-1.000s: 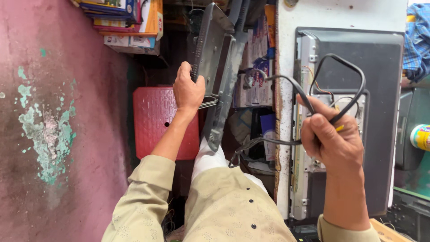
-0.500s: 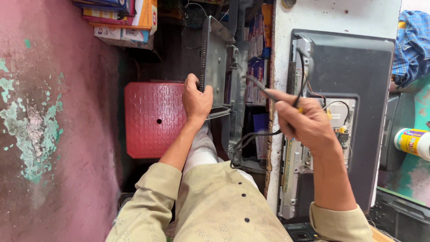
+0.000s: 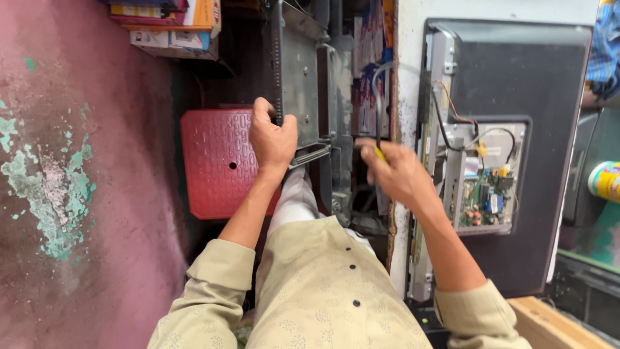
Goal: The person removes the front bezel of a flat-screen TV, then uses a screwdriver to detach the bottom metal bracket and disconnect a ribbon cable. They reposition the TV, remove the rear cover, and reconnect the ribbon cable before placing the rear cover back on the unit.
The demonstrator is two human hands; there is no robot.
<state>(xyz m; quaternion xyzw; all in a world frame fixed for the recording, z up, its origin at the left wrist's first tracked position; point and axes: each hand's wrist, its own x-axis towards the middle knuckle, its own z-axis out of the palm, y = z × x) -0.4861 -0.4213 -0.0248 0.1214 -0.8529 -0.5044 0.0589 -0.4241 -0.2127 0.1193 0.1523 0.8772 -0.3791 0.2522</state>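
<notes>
My left hand (image 3: pixel 272 139) grips the edge of a dark grey metal panel (image 3: pixel 299 71) that stands upright in front of me. My right hand (image 3: pixel 395 173) is closed around a black cable (image 3: pixel 376 90) together with a slim yellow-handled tool, held beside the panel's right edge. The cable rises from my fist in a curve toward the top. Right of my hand an opened flat screen (image 3: pixel 516 84) leans against the white wall, its green circuit board (image 3: pixel 485 200) and wires exposed.
A red plastic stool (image 3: pixel 216 161) stands below the panel on the left. Stacked boxes (image 3: pixel 171 26) sit at top left above a pink floor with worn green patches (image 3: pixel 45 187). A wooden block (image 3: pixel 549 320) lies bottom right; a round can (image 3: pixel 604 181) at the right edge.
My right hand moved left from in front of the open screen toward the panel, drawing the looped cable in. My left hand kept its grip on the panel.
</notes>
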